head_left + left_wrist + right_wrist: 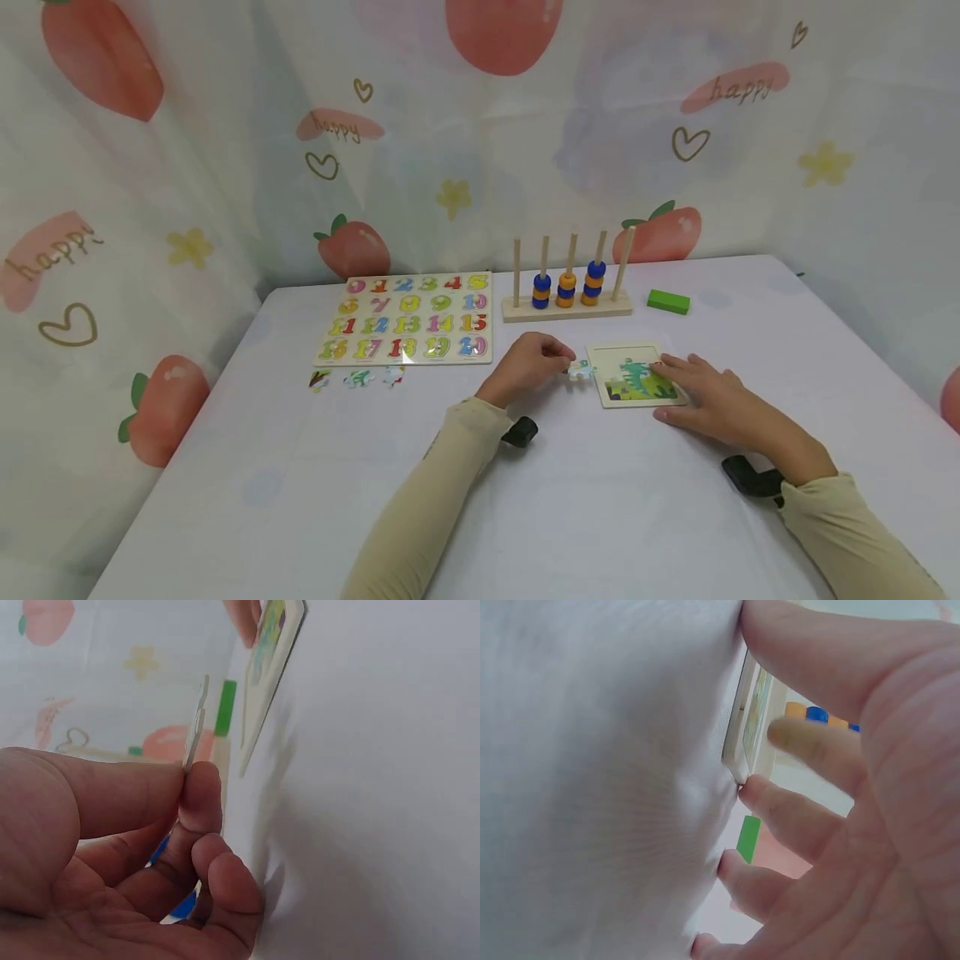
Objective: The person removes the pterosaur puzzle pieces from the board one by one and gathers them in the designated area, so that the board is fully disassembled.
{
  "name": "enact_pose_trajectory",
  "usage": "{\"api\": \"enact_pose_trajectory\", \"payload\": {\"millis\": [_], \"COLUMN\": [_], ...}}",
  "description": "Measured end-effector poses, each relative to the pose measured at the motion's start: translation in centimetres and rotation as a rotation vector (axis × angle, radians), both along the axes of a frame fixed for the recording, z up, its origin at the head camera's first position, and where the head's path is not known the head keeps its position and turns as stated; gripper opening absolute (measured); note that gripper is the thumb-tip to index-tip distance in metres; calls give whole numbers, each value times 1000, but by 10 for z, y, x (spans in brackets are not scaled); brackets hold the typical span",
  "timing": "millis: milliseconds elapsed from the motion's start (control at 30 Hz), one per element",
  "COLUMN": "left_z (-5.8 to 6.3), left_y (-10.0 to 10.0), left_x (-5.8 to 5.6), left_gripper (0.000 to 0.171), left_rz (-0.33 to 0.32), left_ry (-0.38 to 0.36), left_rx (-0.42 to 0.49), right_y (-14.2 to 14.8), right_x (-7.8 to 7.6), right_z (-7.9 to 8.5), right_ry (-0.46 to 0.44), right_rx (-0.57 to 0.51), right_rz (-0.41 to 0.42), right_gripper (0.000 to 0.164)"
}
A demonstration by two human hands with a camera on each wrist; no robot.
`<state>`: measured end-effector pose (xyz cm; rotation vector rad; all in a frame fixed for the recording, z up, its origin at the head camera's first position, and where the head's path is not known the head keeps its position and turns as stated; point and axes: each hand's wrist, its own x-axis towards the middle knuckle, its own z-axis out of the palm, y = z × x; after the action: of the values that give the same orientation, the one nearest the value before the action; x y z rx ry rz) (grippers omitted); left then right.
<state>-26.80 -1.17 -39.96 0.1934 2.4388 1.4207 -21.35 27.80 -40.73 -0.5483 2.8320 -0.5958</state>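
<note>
Between thumb and forefinger, my left hand (529, 367) pinches a jigsaw piece (580, 371) just left of the puzzle tray. In the left wrist view the piece (196, 727) shows edge-on, raised above the table. The square puzzle tray (634, 403) holds a partly assembled picture of a green dinosaur on grass, with bare wood at its upper left. My right hand (712, 400) lies at the tray's right side with its fingers spread. In the right wrist view, one fingertip (754, 787) sits right at the corner of the tray (737, 754).
Several loose jigsaw pieces (360, 378) lie on the left, below a number board (408, 321). Behind the tray stands a wooden peg rack (567, 312) with blue and orange beads. A green block (668, 302) lies right of the rack. A printed curtain (525, 150) hangs behind the table.
</note>
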Motion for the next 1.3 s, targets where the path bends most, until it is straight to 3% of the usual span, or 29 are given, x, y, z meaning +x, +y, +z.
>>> {"api": "enact_pose_trajectory", "payload": {"millis": [367,667,1300], "left_z": [6,8,17], "left_y": [-52,-92,-163], "left_x": [11,22,47], "left_gripper": [10,16,18], "left_rz": [25,48,130], "left_ry": [-56,-23,-13], "left_rx": [-3,23,21], "right_y": [4,6,8], "right_x": [-2,-6,-8], "right_z": [-2,-3,-6], "right_ry": [9,20,22], "right_rx": [-14,-4,-17], "right_rz": [-26,-54,-44], "right_gripper": [84,74,74]}}
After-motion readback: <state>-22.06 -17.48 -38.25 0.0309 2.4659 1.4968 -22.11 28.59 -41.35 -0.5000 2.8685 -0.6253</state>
